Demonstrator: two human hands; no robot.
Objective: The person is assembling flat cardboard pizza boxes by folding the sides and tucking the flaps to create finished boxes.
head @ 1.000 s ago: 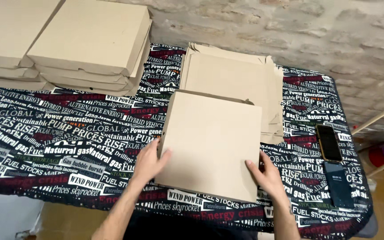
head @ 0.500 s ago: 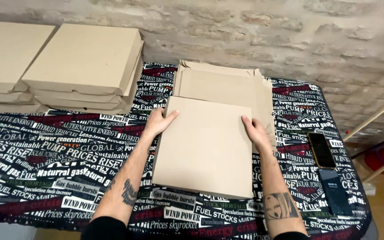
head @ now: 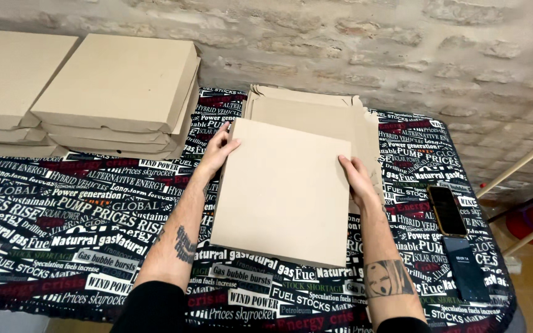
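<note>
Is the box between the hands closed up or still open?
Closed: the cardboard box shows one unbroken flat lid, no flap raised, with the left hand and right hand at its sides.

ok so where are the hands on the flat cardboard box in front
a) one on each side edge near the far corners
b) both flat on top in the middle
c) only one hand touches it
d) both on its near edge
a: the left hand grips the left edge of the cardboard box and the right hand the right edge, both toward its far end.
</note>
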